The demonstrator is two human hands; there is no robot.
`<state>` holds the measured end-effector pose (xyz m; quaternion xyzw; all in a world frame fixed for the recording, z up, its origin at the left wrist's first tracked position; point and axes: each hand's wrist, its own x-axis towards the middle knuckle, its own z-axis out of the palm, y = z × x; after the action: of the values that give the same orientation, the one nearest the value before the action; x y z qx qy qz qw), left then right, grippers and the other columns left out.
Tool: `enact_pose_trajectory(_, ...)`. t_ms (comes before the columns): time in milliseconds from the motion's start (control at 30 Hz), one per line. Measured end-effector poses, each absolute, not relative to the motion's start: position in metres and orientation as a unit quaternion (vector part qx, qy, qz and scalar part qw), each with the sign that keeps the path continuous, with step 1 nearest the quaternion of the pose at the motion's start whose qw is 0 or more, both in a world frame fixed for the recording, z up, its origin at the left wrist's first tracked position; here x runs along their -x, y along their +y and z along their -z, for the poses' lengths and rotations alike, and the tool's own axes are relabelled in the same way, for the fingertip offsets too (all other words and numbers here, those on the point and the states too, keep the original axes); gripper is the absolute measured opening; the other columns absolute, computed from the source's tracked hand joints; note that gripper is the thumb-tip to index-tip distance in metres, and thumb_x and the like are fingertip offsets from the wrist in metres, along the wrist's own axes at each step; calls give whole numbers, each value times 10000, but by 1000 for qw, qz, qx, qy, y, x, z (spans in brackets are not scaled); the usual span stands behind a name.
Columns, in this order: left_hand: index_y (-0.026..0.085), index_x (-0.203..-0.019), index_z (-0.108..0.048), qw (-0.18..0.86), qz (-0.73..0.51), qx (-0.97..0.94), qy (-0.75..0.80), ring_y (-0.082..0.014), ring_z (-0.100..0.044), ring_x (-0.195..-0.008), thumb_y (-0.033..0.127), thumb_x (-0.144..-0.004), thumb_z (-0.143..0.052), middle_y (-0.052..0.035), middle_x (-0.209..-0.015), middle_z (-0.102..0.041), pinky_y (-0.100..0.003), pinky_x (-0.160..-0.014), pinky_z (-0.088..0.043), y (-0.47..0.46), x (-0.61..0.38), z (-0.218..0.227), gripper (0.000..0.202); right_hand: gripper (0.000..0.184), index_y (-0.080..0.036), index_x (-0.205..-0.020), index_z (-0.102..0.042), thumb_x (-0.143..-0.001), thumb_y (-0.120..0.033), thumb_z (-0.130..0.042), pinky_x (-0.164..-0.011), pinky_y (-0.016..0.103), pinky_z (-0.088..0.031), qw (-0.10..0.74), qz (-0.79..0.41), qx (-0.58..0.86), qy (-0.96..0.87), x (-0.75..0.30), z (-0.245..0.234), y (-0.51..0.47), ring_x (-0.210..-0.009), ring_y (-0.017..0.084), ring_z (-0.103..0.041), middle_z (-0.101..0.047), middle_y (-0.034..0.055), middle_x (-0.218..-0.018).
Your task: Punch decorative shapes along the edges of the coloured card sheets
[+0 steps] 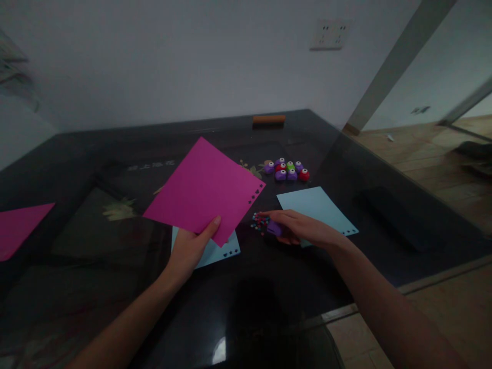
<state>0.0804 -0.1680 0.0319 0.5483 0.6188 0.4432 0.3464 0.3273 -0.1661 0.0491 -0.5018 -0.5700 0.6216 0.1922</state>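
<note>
One pink sheet (203, 187), small shaped holes (257, 191) near one corner, was pinched in the left hand (191, 248) above a pale blue sheet (212, 255). The right hand (298, 224) gripped a purple punch (273, 228) beside scattered paper bits (259, 221), near a second blue sheet (321, 205). Beyond sat several big-eyed toys (281, 175); farthest, an orange bar (269, 119) lay near the wall (172, 66).

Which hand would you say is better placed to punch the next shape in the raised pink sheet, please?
Probably the right hand: it holds the purple punch, while the left hand grips the raised pink sheet, its punched edge toward the punch.
</note>
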Motion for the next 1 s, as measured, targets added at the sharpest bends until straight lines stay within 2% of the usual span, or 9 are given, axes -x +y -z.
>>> enact_pose_trajectory(233,155,-1046,-623,370,-448,-540,608,-276,-596,-1028,437,-705,-647,-107,-1072,-660,-439,-925,-450,-167,-79,-29,442,402,-170,-1188,-550,-911,-400,-369,-392,197,-343,259,-620,490,-555,-327,-49,-162,-415,79,-441,-517,-25,-530)
enact_pose_trajectory(367,155,-1061,-615,373,-447,-550,598,-278,-592,-1032,431,-712,-639,-101,-1034,-668,-452,-935,-437,-166,-78,-28,445,340,-179,-1081,-587,-901,-397,-399,-412,203,-373,279,-622,482,-551,-325,-49,-161,-454,80,-497,-566,-3,-625)
enact_pose_trajectory(467,143,-1078,-601,371,-450,-550,598,-285,-592,-1032,436,-706,-643,-104,-1006,-673,-462,-937,-430,-166,-78,-27,476,282,-193,-1028,-591,-882,-391,-453,-448,207,-400,297,-620,470,-554,-325,-47,-160,-497,82,-535,-587,1,-686)
enact_pose_trajectory(567,142,-1075,-598,364,-455,-547,602,-288,-593,-1025,437,-699,-647,-107,-1007,-672,-463,-924,-436,-166,-79,-28,481,259,-202,-1040,-583,-849,-367,-527,-509,219,-431,325,-603,461,-564,-326,-44,-159,-556,95,-549,-574,-14,-660)
enact_pose_trajectory(700,151,-1051,-607,353,-455,-555,600,-284,-605,-995,432,-697,-646,-96,-986,-679,-446,-907,-447,-165,-78,-28,454,341,-212,-1074,-572,-751,-278,-659,-557,241,-449,376,-563,470,-567,-327,-42,-158,-598,106,-543,-588,-21,-677)
enact_pose_trajectory(767,156,-1051,-608,346,-459,-560,596,-277,-611,-981,430,-697,-648,-94,-1002,-678,-433,-904,-450,-164,-76,-26,450,350,-210,-1071,-570,-737,-253,-665,-580,256,-462,405,-551,481,-548,-326,-41,-157,-638,117,-566,-615,-3,-743)
enact_pose_trajectory(900,154,-1065,-604,344,-470,-559,590,-271,-611,-977,428,-699,-654,-102,-1039,-668,-429,-897,-451,-160,-73,-20,460,302,-193,-1074,-551,-796,-302,-595,-726,316,-494,464,-533,490,-510,-321,-31,-154,-799,160,-626,-653,44,-845)
enact_pose_trajectory(1000,147,-1046,-613,347,-473,-562,583,-271,-597,-1007,432,-699,-650,-104,-1039,-667,-429,-926,-426,-160,-73,-21,451,287,-197,-1063,-544,-823,-354,-562,-839,365,-478,499,-534,471,-493,-312,-22,-152,-860,171,-632,-662,46,-858)
